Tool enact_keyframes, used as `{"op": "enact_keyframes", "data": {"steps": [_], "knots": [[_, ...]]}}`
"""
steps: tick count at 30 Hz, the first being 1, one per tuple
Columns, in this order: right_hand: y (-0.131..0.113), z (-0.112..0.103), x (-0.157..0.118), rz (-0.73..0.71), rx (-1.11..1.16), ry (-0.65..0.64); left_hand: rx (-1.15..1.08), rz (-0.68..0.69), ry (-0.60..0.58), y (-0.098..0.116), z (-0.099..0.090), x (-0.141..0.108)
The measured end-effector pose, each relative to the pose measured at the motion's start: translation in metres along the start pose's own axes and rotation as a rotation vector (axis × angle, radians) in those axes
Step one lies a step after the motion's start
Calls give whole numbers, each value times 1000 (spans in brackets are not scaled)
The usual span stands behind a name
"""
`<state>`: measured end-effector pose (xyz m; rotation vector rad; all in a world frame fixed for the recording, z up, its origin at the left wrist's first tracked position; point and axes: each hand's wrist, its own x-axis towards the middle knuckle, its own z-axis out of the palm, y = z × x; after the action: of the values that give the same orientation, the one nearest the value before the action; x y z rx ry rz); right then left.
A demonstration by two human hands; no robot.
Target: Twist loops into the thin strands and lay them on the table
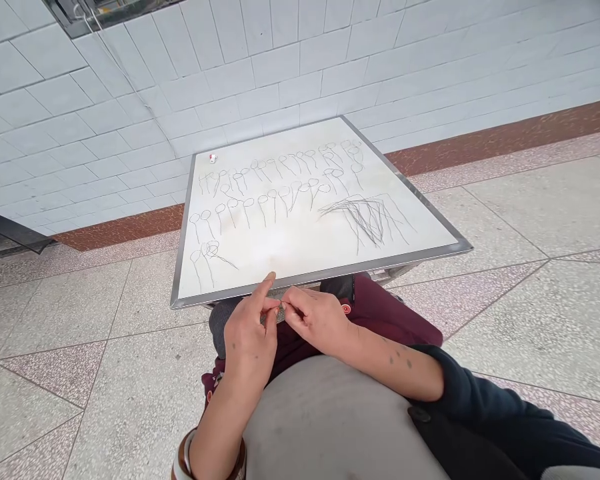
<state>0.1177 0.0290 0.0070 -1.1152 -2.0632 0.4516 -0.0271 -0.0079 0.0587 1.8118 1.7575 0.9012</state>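
Observation:
My left hand (250, 333) and my right hand (317, 317) meet over my lap, just in front of the table's near edge. Thumb and fingers of both are pinched together, fingertips almost touching. Whatever lies between them is too small and thin to make out. The left index finger points forward over the table's edge. Thin dark strands, each with a round loop and a tail, lie in rows on the white tabletop (280, 253); one looped strand (263, 200) is in the middle row. A loose bundle of straight dark strands (367, 217) lies at the right.
A small red and white object (213, 159) sits at the table's back left corner. Behind the table stands a white tiled wall (260, 73) with a brown base strip. Speckled stone floor (145, 380) surrounds the table. My knees reach under its near edge.

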Motion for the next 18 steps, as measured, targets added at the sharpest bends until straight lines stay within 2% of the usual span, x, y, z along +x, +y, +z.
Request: {"op": "enact_keyframes", "data": {"steps": [6, 13, 18], "knots": [[2, 2, 0, 20, 11, -4, -92, -29, 43, -4, 5, 0], [4, -4, 3, 99, 149, -141, -151, -61, 24, -7, 4, 2], [3, -4, 3, 84, 145, -116, -123, -43, 41, -5, 6, 1]]}}
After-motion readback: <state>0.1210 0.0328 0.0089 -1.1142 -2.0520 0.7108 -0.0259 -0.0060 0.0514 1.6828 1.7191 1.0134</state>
